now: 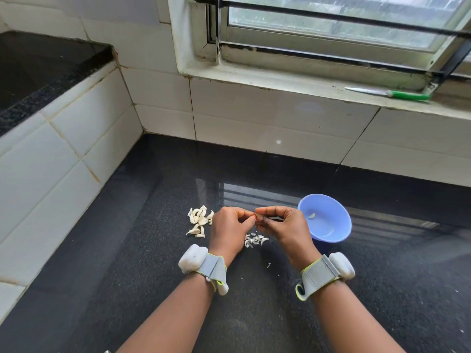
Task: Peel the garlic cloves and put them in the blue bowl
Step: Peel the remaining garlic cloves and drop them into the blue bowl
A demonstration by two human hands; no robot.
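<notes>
Black granite counter (153, 250) held unpeeled cloves (198, 220) left of the hands; left hand (227, 231) and right hand (285, 229) pinched one garlic clove (259, 218) together; blue bowl (325, 220) just right, one peeled clove (311, 215) inside.

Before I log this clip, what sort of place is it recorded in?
Most likely a home kitchen: a polished black stone counter meets white tiled walls, a green-handled knife lies on the window sill, and garlic cloves sit beside a blue bowl.
</notes>
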